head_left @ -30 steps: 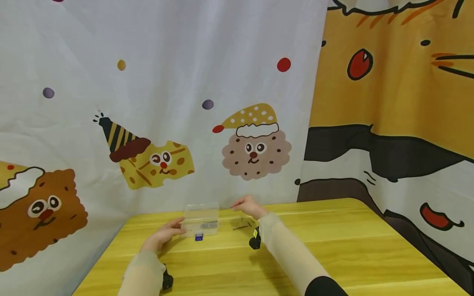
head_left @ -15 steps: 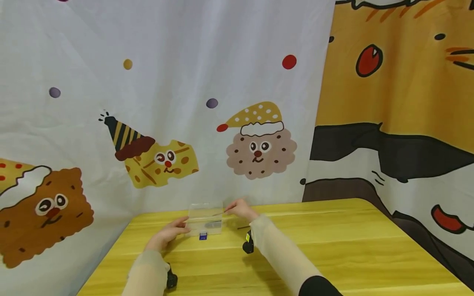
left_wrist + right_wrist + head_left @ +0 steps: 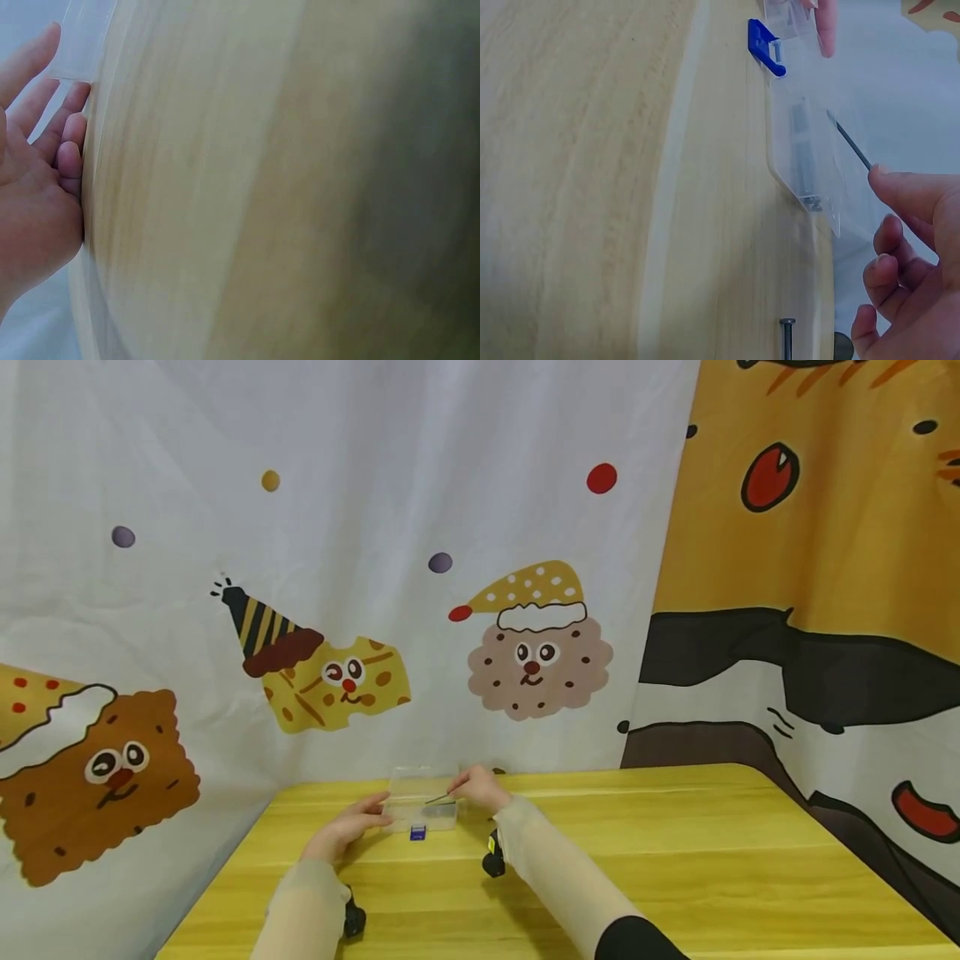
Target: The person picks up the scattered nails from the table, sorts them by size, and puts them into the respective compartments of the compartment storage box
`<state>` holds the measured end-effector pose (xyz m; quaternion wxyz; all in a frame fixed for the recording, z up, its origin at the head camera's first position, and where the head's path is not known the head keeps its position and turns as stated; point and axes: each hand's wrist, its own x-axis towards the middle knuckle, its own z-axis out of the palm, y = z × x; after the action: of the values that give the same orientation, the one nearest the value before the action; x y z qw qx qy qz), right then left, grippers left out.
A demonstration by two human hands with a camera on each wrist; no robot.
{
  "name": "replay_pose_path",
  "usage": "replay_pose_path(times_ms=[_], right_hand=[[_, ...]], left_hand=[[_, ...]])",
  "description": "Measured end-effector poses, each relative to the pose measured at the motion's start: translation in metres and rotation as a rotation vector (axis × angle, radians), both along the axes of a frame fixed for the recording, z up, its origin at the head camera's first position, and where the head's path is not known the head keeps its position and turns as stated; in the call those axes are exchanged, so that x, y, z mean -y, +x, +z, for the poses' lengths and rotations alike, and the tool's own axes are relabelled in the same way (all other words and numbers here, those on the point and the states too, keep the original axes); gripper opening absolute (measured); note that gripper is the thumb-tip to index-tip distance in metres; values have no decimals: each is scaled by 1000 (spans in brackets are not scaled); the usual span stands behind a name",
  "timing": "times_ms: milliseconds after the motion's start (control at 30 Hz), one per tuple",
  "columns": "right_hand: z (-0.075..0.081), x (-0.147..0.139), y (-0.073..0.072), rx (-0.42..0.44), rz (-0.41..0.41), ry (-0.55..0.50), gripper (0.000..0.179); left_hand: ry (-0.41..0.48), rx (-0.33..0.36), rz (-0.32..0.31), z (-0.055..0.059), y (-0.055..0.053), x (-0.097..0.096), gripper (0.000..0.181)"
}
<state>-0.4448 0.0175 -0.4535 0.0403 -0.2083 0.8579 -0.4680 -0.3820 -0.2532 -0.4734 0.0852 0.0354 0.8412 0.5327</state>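
Observation:
A clear plastic box (image 3: pixel 405 817) stands with its lid (image 3: pixel 422 782) raised near the table's far edge. Its blue latch (image 3: pixel 761 45) hangs at the front. Dark nails (image 3: pixel 804 154) lie inside, blurred by the plastic. My right hand (image 3: pixel 480 788) pinches a nail (image 3: pixel 849 141) between thumb and forefinger, its pointed end angled over the box. My left hand (image 3: pixel 348 828) rests at the box's left end, thumb toward the front and extended fingers toward the back; in the left wrist view its fingertips (image 3: pixel 79 91) are right at the box corner.
Another nail (image 3: pixel 787 341) lies on the wooden table (image 3: pixel 637 852) to the right of the box, hidden by the right hand in the head view. Close behind the table hangs a white curtain (image 3: pixel 352 510) printed with cartoons.
My right hand has moved left from beside the box, bringing the pinched nail over the box. My left hand has stayed at the box's left end. The head view has shifted slightly.

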Motion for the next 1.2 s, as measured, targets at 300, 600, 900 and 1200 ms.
replay_pose_path(times_ms=[300,600,900,1200], right_hand=[[-4,3,1,-34,-26,67,7],[-3,4,4,-58,-61,147,7],[1,0,5,-47,-51,113,11],[13,-14,7,-74,-37,20,15]], left_hand=[[13,10,-9,2,0,-5,68],[10,4,-21,3,0,-9,68],[21,11,-35,5,-1,-9,66],[19,14,-18,-1,-5,2,69]])
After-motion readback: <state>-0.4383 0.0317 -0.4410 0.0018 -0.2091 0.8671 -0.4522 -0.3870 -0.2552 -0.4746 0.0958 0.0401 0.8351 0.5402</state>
